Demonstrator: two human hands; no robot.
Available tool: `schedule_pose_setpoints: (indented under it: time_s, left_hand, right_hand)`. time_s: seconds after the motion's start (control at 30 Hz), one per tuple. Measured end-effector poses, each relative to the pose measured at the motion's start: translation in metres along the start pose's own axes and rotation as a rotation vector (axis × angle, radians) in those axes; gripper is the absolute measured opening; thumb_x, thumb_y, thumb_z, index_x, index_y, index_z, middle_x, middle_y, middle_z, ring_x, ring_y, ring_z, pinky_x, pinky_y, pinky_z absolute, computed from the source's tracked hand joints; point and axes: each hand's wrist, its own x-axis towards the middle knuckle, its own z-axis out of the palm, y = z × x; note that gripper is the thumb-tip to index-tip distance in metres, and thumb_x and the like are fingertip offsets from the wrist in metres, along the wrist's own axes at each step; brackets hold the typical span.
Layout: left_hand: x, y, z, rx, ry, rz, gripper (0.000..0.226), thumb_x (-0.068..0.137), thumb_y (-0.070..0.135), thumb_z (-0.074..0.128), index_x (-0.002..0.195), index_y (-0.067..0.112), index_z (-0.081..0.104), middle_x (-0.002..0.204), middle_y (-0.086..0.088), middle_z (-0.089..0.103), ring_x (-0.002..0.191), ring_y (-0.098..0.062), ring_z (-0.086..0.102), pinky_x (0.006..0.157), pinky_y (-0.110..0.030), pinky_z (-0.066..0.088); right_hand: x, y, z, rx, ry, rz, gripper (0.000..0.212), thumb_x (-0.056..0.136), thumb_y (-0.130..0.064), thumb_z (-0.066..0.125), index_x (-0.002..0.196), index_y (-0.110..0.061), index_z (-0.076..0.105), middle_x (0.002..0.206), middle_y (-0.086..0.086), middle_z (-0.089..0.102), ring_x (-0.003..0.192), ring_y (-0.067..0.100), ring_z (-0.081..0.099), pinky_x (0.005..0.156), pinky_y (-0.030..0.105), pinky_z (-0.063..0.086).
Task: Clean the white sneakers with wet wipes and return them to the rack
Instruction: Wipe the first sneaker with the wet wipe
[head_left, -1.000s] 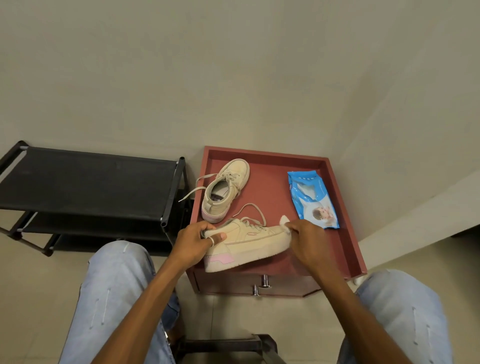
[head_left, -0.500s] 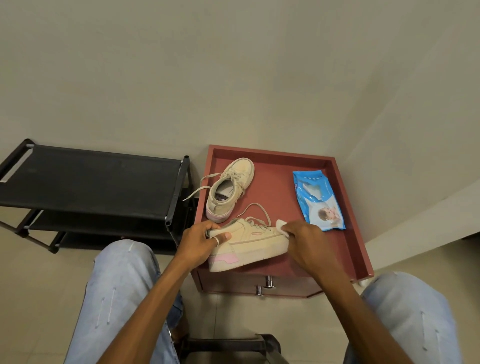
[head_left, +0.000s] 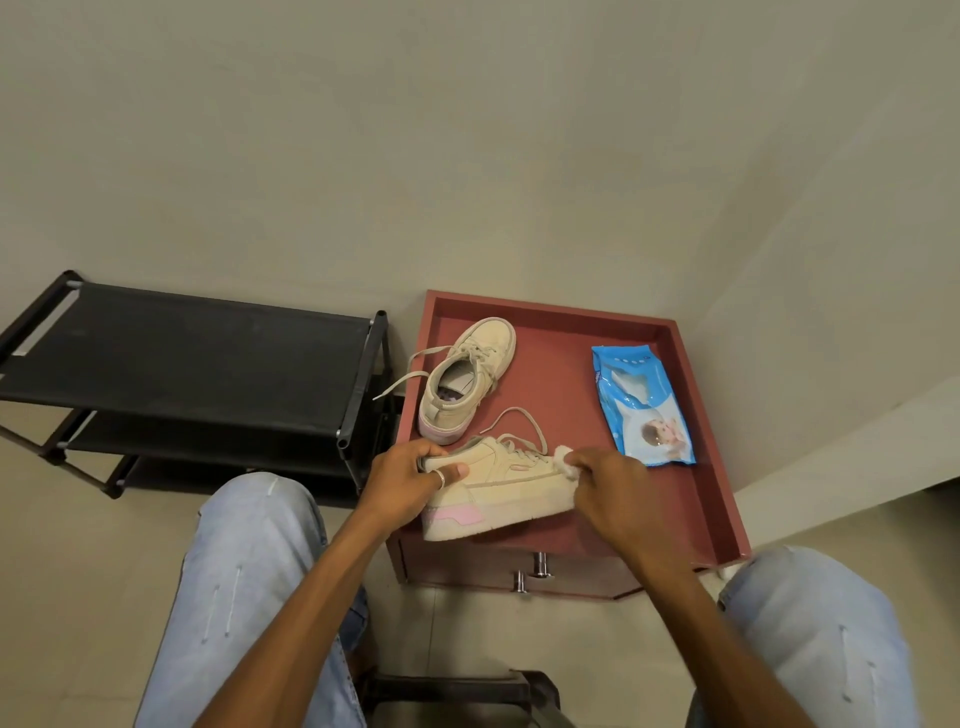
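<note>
My left hand (head_left: 410, 480) grips the heel end of a cream-white sneaker (head_left: 511, 491) with a pink patch on its sole, held on its side over the front of the red cabinet top (head_left: 566, 384). My right hand (head_left: 615, 493) pinches a white wet wipe (head_left: 566, 460) against the sneaker's toe. The second sneaker (head_left: 467, 382) stands upright behind it at the cabinet's left, laces trailing over the edge. A blue wet wipes pack (head_left: 641, 405) lies flat on the right of the cabinet top.
A black shoe rack (head_left: 176, 358) with bare shelves stands left of the cabinet, against the wall. My knees in light jeans flank the cabinet front, where two metal drawer knobs (head_left: 530, 571) stick out. A dark stool frame (head_left: 452, 691) shows below.
The wipe in my right hand has shifted slightly along the sneaker's toe. The camera view has drifted, so the scene sits a bit further right and lower.
</note>
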Motion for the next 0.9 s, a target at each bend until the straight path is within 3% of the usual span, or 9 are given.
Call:
schedule_pose_setpoints:
  time_s: [0.07, 0.13, 0.23, 0.3, 0.37, 0.43, 0.6, 0.77, 0.9]
  left_hand:
    - [0.001, 0.001, 0.000, -0.031, 0.004, -0.021, 0.019, 0.082, 0.030, 0.081, 0.097, 0.020, 0.073, 0.096, 0.009, 0.072, 0.086, -0.005, 0.066, 0.063, -0.017, 0.048]
    - [0.001, 0.002, -0.001, -0.059, 0.006, -0.040, 0.018, 0.082, 0.028, 0.082, 0.095, 0.019, 0.074, 0.094, 0.008, 0.072, 0.085, -0.006, 0.067, 0.062, -0.018, 0.049]
    - [0.001, 0.002, -0.001, -0.100, 0.013, -0.053, 0.012, 0.082, 0.023, 0.082, 0.091, 0.021, 0.076, 0.092, 0.007, 0.074, 0.087, -0.011, 0.069, 0.067, -0.023, 0.053]
    - [0.002, 0.001, -0.003, -0.097, 0.013, -0.058, 0.008, 0.082, 0.020, 0.080, 0.089, 0.024, 0.077, 0.090, 0.007, 0.074, 0.088, -0.013, 0.069, 0.071, -0.024, 0.056]
    - [0.003, 0.002, -0.003, -0.123, -0.009, -0.087, 0.010, 0.079, 0.023, 0.083, 0.087, 0.025, 0.077, 0.090, 0.007, 0.075, 0.088, -0.011, 0.070, 0.075, -0.027, 0.059]
    - [0.003, 0.001, -0.004, -0.141, -0.026, -0.099, 0.012, 0.077, 0.027, 0.085, 0.086, 0.026, 0.078, 0.091, 0.007, 0.075, 0.089, -0.011, 0.070, 0.080, -0.032, 0.061]
    - [0.003, 0.001, -0.004, -0.127, -0.025, -0.076, 0.014, 0.077, 0.027, 0.086, 0.087, 0.025, 0.078, 0.090, 0.008, 0.076, 0.089, -0.010, 0.071, 0.083, -0.032, 0.061]
    - [0.002, 0.003, -0.004, -0.112, -0.018, -0.057, 0.017, 0.077, 0.025, 0.085, 0.092, 0.020, 0.079, 0.091, 0.007, 0.076, 0.088, -0.010, 0.070, 0.074, -0.022, 0.058]
    - [0.003, 0.002, -0.004, -0.138, -0.024, -0.087, 0.018, 0.075, 0.026, 0.087, 0.090, 0.022, 0.078, 0.092, 0.007, 0.076, 0.089, -0.011, 0.071, 0.082, -0.031, 0.061]
  right_hand:
    - [-0.020, -0.019, 0.010, -0.028, -0.008, -0.064, 0.032, 0.078, 0.003, 0.050, 0.099, -0.013, 0.069, 0.101, 0.009, 0.069, 0.092, 0.029, 0.064, 0.070, 0.030, 0.049]
    - [-0.039, -0.040, 0.023, -0.122, -0.054, -0.147, 0.027, 0.081, 0.001, 0.050, 0.100, -0.015, 0.060, 0.108, 0.004, 0.064, 0.087, 0.028, 0.065, 0.064, 0.034, 0.050]
    - [-0.064, -0.069, 0.048, -0.211, -0.081, -0.334, 0.043, 0.069, 0.003, 0.067, 0.108, -0.011, 0.063, 0.118, 0.006, 0.061, 0.085, 0.027, 0.066, 0.063, 0.035, 0.055]
    - [-0.072, -0.083, 0.067, -0.248, -0.069, -0.453, 0.056, 0.059, 0.001, 0.079, 0.113, -0.006, 0.066, 0.115, 0.011, 0.065, 0.098, 0.027, 0.067, 0.076, 0.032, 0.058]
    - [-0.073, -0.093, 0.082, -0.318, -0.090, -0.594, 0.057, 0.066, -0.002, 0.076, 0.122, -0.002, 0.062, 0.118, 0.013, 0.064, 0.113, 0.027, 0.060, 0.095, 0.034, 0.053]
    - [-0.072, -0.096, 0.090, -0.401, -0.129, -0.685, 0.052, 0.073, -0.003, 0.070, 0.124, -0.002, 0.059, 0.118, 0.013, 0.063, 0.115, 0.025, 0.056, 0.100, 0.034, 0.049]
    - [-0.073, -0.094, 0.079, -0.443, -0.129, -0.626, 0.056, 0.067, -0.006, 0.076, 0.121, -0.003, 0.063, 0.119, 0.014, 0.062, 0.111, 0.029, 0.057, 0.093, 0.040, 0.052]
    - [-0.073, -0.085, 0.074, -0.365, -0.097, -0.575, 0.053, 0.064, -0.001, 0.080, 0.115, -0.003, 0.066, 0.116, 0.010, 0.064, 0.093, 0.022, 0.056, 0.075, 0.031, 0.056]
    - [-0.078, -0.089, 0.083, -0.403, -0.143, -0.713, 0.050, 0.068, -0.005, 0.077, 0.116, -0.003, 0.065, 0.112, 0.010, 0.064, 0.096, 0.022, 0.057, 0.079, 0.032, 0.055]
